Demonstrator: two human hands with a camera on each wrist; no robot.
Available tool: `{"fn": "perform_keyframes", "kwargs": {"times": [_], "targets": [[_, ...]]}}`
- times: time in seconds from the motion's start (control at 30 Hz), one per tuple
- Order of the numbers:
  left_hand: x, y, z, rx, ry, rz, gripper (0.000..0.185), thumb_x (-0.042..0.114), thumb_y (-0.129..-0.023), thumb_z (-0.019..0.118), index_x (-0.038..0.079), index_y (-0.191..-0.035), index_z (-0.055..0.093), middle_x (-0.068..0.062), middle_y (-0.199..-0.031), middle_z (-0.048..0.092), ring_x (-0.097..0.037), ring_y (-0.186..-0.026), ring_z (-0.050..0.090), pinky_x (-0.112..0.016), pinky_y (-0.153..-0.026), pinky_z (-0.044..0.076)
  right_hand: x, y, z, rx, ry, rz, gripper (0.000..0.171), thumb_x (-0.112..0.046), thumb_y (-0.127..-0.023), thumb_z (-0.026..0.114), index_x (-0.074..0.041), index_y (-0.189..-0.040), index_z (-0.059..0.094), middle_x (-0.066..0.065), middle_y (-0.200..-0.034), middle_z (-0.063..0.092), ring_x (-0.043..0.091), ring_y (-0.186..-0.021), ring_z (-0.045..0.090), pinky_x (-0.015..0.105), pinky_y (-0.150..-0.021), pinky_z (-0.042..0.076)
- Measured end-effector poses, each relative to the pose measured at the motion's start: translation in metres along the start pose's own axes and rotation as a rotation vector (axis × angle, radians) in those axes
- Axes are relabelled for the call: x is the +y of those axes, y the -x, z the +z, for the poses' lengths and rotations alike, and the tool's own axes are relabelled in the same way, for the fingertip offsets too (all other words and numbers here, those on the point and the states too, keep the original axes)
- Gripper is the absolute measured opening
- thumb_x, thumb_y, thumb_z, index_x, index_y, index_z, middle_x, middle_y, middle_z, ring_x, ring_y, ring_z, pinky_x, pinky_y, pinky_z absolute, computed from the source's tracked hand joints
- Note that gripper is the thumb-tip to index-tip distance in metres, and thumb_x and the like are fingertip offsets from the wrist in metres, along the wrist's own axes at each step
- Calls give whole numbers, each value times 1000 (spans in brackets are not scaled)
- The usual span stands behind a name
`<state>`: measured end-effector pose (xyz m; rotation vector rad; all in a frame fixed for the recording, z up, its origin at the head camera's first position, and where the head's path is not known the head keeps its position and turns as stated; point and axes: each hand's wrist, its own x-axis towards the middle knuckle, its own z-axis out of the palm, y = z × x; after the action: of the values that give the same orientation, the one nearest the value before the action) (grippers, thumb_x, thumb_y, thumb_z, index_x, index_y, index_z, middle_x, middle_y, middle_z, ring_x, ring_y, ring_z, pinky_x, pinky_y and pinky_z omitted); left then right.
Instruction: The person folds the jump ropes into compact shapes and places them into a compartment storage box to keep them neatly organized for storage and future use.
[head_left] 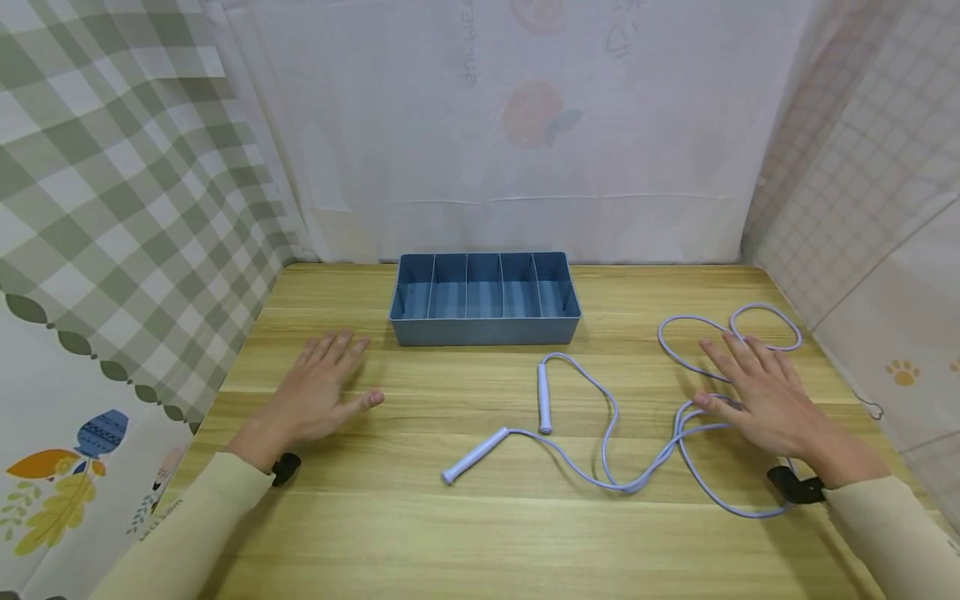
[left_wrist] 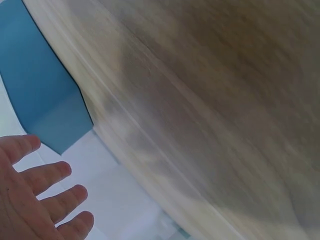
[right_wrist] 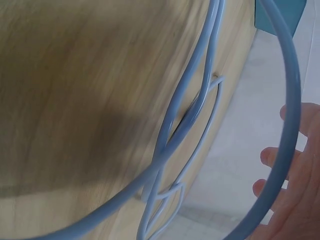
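On the right half of the wooden tabletop (head_left: 480, 517), a pale lilac plastic skipping rope (head_left: 607, 433) lies loose and tangled, both white handles near centre, its loops running under the right hand (head_left: 757, 396). That hand rests flat over the cord, fingers straight, nothing gripped; the left hand (head_left: 318, 392) lies open on bare wood, well apart. Behind them, the blue plastic divided tray (head_left: 485, 331) holds nothing visible, so the rope looks not yet gathered or stowed.

Smooth plastic rope (head_left: 607, 433), matt plastic box (head_left: 485, 333), wood-grain table (head_left: 480, 533).
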<state>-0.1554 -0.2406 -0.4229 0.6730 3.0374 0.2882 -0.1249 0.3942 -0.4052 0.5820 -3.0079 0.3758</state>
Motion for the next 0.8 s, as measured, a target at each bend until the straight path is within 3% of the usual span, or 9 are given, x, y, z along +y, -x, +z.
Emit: {"fn": "perform_keyframes", "kwargs": {"times": [0.2, 0.8], "targets": [[4, 0, 2, 5, 15, 12, 92, 69, -98, 49, 12, -164, 19, -25, -166, 18, -50, -151, 15, -65, -120, 9, -3, -1, 2, 18, -2, -12, 82, -39, -100, 64, -17, -165, 19, 26, -167, 13, 46, -154, -1, 61, -118, -15], [19, -3, 5, 12, 26, 42, 94, 70, -98, 48, 9, -164, 21, -23, -166, 22, -46, -151, 21, -64, -120, 14, -16, -1, 7, 55, -30, -71, 85, -37, -96, 70, -19, -164, 24, 24, -166, 19, 45, -154, 6, 60, -120, -12]]}}
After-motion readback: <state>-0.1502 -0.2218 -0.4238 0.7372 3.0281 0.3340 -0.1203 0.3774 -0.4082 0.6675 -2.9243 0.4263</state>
